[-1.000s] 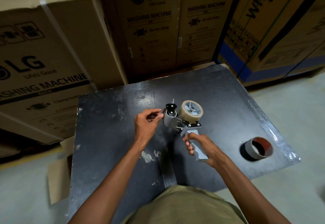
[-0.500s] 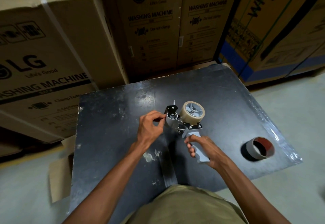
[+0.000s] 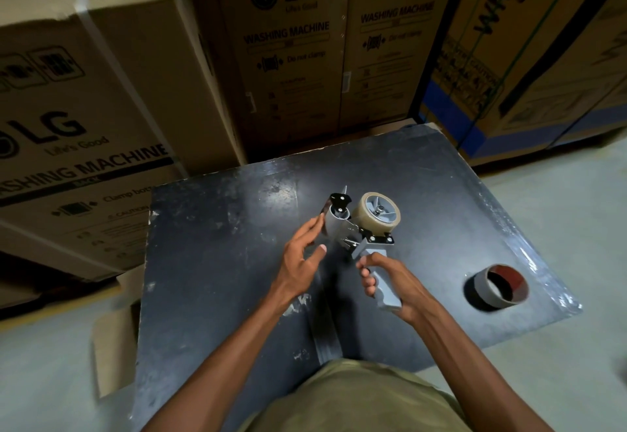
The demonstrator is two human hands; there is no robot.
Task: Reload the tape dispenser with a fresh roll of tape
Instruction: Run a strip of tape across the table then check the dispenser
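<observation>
Since a moment ago, left hand (image 3: 300, 255) opens its fingers beside the tape dispenser (image 3: 364, 228); right hand (image 3: 393, 282) grips its handle.

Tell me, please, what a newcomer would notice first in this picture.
First, the tape dispenser above the middle of the black table, a clear tape roll on its wheel. The right hand holds its grey handle; the left hand, fingers spread, is at its front roller. An empty core lies near the table's right edge, and big cartons stand behind.
</observation>
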